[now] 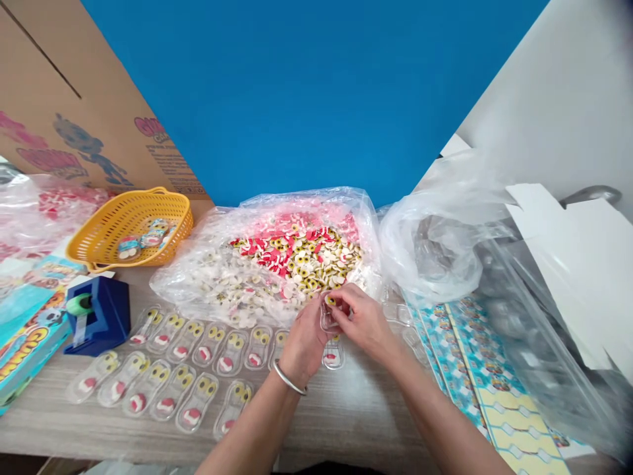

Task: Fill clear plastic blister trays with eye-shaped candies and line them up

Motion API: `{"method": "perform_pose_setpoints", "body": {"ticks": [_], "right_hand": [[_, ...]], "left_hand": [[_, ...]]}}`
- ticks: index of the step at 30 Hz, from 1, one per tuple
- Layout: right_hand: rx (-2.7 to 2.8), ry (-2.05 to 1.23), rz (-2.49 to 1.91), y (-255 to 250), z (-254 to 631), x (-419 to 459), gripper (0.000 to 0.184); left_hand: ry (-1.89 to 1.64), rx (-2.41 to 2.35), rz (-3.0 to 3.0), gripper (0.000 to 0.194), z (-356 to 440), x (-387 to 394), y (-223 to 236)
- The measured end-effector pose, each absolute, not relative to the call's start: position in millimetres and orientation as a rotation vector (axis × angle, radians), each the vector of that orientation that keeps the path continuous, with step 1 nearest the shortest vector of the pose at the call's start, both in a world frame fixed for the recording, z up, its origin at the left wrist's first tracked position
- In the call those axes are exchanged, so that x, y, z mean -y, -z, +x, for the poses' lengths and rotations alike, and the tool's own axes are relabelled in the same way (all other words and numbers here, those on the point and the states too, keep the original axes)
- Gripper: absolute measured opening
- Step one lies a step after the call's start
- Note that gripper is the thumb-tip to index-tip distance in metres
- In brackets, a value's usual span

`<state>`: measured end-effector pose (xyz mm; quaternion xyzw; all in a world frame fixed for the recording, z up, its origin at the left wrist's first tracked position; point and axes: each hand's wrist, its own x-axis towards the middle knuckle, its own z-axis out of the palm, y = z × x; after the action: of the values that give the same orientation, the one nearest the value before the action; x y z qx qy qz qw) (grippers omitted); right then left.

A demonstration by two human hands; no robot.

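Observation:
My left hand (304, 343), with a silver bangle on the wrist, and my right hand (363, 320) meet over the table, both pinched on one clear plastic blister shell (327, 318). My right fingers press a yellow eye-shaped candy (330, 301) into its top. Just behind my hands lies an open clear bag (277, 257) heaped with loose yellow, red and white candies. Two rows of several filled blister shells (188, 369) lie flat on the wooden table (346, 415) to the left of my hands, and one more filled shell (333, 353) lies under them.
A yellow basket (131, 224) with a few packed items stands at the back left beside a blue tape dispenser (96, 313) and printed boxes (30, 323). Printed backing cards (475, 369) and clear plastic bags (445, 244) lie at the right. Cardboard box (74, 112) behind.

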<state>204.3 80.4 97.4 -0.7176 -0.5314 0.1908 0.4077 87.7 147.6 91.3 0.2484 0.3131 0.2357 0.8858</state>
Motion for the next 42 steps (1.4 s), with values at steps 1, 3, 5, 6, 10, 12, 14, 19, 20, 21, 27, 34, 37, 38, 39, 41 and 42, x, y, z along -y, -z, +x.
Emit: {"method": "perform_pose_setpoints", "body": {"ticks": [1, 3, 5, 6, 10, 12, 14, 19, 20, 21, 27, 34, 37, 38, 39, 41, 42], "right_hand": [[1.383, -0.465, -1.809, -100, 203, -79, 0.022], [1.385, -0.485, -1.794, -102, 202, -77, 0.026], [1.303, -0.551, -1.777, -101, 203, -75, 0.029], [1.243, -0.591, -1.771, -99, 203, -74, 0.029], [1.068, -0.642, -1.767, -90, 202, -71, 0.026], [1.061, -0.582, -1.793, -89, 201, -69, 0.026], [1.103, -0.539, -1.822, -93, 200, -68, 0.025], [1.359, -0.499, -1.904, -105, 197, -65, 0.023], [1.397, -0.49, -1.927, -106, 196, -65, 0.023], [1.419, -0.485, -1.952, -107, 196, -65, 0.022], [1.238, -0.621, -1.906, -98, 198, -65, 0.02], [0.819, -1.019, -1.502, -88, 200, -62, 0.021], [0.78, -1.028, -1.464, -89, 195, -61, 0.021], [0.78, -0.995, -1.496, -89, 194, -61, 0.02], [0.794, -0.945, -1.55, -89, 192, -60, 0.019], [0.872, -0.809, -1.698, -90, 190, -59, 0.018], [0.93, -0.736, -1.77, -90, 189, -58, 0.018]], "left_hand": [[-0.506, -0.657, 0.524, 0.031, 87, -146, -89], [-0.528, -0.678, 0.533, 0.032, 86, -145, -86], [-0.52, -0.679, 0.541, 0.035, 85, -143, -84], [-0.508, -0.682, 0.547, 0.035, 84, -142, -83], [-0.464, -0.725, 0.611, 0.035, 86, -139, -84], [-0.471, -0.75, 0.628, 0.035, 87, -138, -87], [-0.487, -0.769, 0.618, 0.035, 88, -138, -89], [-0.503, -0.799, 0.634, 0.035, 86, -136, -91], [-0.499, -0.801, 0.639, 0.033, 85, -135, -91], [-0.488, -0.795, 0.642, 0.031, 84, -134, -90], [-0.413, -0.767, 0.697, 0.029, 82, -131, -87], [-0.457, -0.69, 0.803, 0.035, 82, -134, -86], [-0.471, -0.706, 0.889, 0.034, 83, -133, -82], [-0.465, -0.717, 0.927, 0.034, 83, -132, -81], [-0.454, -0.722, 0.963, 0.033, 83, -132, -79], [-0.423, -0.701, 1.015, 0.032, 83, -130, -78], [-0.41, -0.686, 1.027, 0.032, 82, -130, -78]]}}
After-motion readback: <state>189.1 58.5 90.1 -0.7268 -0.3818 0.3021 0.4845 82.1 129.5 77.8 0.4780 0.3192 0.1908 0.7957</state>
